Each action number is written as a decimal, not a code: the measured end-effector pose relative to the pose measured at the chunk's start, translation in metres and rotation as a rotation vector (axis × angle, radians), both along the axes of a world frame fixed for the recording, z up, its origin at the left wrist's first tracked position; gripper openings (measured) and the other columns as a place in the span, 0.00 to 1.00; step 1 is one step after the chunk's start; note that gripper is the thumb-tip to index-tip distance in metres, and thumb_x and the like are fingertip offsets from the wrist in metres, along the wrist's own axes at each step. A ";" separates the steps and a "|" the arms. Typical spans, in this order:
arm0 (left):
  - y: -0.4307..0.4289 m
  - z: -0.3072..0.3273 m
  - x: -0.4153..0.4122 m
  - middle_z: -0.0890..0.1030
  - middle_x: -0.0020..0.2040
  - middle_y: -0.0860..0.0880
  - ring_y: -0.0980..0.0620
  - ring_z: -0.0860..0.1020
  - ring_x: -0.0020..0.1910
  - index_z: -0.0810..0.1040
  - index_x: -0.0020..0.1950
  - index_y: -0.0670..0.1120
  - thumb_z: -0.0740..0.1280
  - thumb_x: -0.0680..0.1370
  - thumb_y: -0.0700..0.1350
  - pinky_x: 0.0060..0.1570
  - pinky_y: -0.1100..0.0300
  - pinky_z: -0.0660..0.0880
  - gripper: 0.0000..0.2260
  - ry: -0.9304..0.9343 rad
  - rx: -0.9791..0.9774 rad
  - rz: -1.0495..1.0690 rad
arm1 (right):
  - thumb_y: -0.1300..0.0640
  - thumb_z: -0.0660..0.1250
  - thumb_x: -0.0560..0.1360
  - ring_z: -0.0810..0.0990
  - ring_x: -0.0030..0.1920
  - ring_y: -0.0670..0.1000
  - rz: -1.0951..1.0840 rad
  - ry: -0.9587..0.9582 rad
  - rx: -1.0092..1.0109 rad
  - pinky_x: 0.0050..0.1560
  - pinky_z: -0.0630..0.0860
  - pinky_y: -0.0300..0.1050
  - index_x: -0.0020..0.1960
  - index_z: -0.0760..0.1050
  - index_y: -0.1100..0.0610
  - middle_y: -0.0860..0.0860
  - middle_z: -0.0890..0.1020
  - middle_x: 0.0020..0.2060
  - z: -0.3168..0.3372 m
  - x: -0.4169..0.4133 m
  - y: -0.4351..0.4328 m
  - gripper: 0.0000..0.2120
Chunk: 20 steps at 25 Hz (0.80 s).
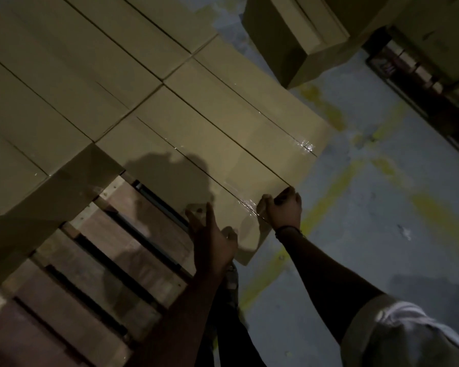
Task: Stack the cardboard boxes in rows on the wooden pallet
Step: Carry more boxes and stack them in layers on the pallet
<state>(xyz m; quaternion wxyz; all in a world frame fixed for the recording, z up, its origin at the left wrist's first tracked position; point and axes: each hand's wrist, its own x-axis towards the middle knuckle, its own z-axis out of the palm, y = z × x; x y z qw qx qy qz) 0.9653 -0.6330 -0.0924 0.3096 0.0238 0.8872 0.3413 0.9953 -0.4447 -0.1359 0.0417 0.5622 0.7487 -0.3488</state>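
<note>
Several taped cardboard boxes (96, 75) lie in rows on the wooden pallet (96, 276), whose bare slats show at the lower left. The nearest box (217, 165) sits at the pallet's right edge, its near end reaching me. My right hand (282, 209) curls over that box's near right corner. My left hand (212, 241) lies with fingers spread against the same box's near left end. Another box's side face (51, 197) stands to the left of the gap.
Grey concrete floor with worn yellow lines (337, 186) runs along the right. More cardboard boxes (297, 35) stand at the top, beyond the floor strip. A dark pallet or rack edge (419, 83) sits at the upper right. The light is dim.
</note>
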 end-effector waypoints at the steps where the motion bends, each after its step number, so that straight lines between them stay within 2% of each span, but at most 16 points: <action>1: -0.002 -0.002 0.002 0.42 0.82 0.37 0.33 0.52 0.79 0.55 0.83 0.50 0.74 0.76 0.50 0.66 0.47 0.69 0.40 0.022 -0.001 0.002 | 0.48 0.72 0.74 0.73 0.63 0.60 -0.007 0.001 0.000 0.59 0.69 0.44 0.63 0.69 0.64 0.64 0.72 0.67 -0.001 0.000 0.001 0.26; 7: -0.010 -0.013 0.004 0.43 0.83 0.43 0.37 0.53 0.80 0.55 0.82 0.54 0.75 0.76 0.51 0.65 0.48 0.72 0.40 0.067 0.060 0.020 | 0.39 0.70 0.70 0.75 0.63 0.64 0.052 -0.002 0.009 0.64 0.74 0.56 0.67 0.68 0.61 0.63 0.70 0.68 -0.001 0.003 0.002 0.36; 10: -0.010 -0.012 0.004 0.42 0.83 0.44 0.38 0.53 0.80 0.55 0.82 0.55 0.75 0.76 0.51 0.67 0.46 0.72 0.41 0.041 0.053 0.034 | 0.33 0.66 0.65 0.74 0.63 0.64 0.083 -0.021 -0.002 0.64 0.74 0.60 0.68 0.67 0.60 0.62 0.71 0.68 0.000 0.006 0.004 0.42; 13: -0.009 -0.006 0.004 0.43 0.83 0.44 0.38 0.54 0.80 0.55 0.82 0.54 0.74 0.76 0.52 0.69 0.45 0.70 0.40 0.021 0.034 0.020 | 0.31 0.66 0.65 0.73 0.65 0.65 0.167 -0.074 -0.020 0.65 0.72 0.62 0.68 0.67 0.57 0.61 0.70 0.66 0.008 0.009 0.010 0.41; 15: -0.009 0.002 0.004 0.44 0.83 0.43 0.38 0.54 0.80 0.56 0.82 0.54 0.74 0.76 0.51 0.69 0.47 0.69 0.40 0.005 0.032 0.004 | 0.31 0.66 0.69 0.63 0.73 0.66 0.301 -0.198 0.049 0.71 0.62 0.65 0.71 0.64 0.54 0.61 0.66 0.71 0.016 0.011 0.011 0.39; 17: -0.011 0.022 0.005 0.45 0.83 0.44 0.38 0.55 0.80 0.56 0.82 0.54 0.74 0.76 0.50 0.66 0.50 0.71 0.39 0.033 0.041 -0.028 | 0.31 0.63 0.73 0.46 0.78 0.68 0.478 -0.322 0.177 0.74 0.49 0.68 0.77 0.55 0.53 0.62 0.53 0.79 0.033 0.009 -0.002 0.42; 18: -0.013 0.035 0.004 0.45 0.83 0.44 0.40 0.57 0.79 0.56 0.82 0.54 0.73 0.77 0.49 0.65 0.52 0.71 0.38 0.040 0.039 -0.036 | 0.31 0.61 0.75 0.42 0.79 0.68 0.565 -0.339 0.217 0.75 0.46 0.69 0.80 0.51 0.54 0.62 0.48 0.80 0.046 0.004 -0.013 0.43; 20: -0.019 0.071 0.003 0.44 0.83 0.46 0.44 0.61 0.77 0.55 0.82 0.53 0.71 0.79 0.49 0.64 0.57 0.69 0.36 0.032 0.003 -0.058 | 0.34 0.58 0.78 0.39 0.79 0.67 0.714 -0.297 0.217 0.76 0.44 0.68 0.81 0.47 0.55 0.61 0.44 0.81 0.079 -0.009 -0.039 0.42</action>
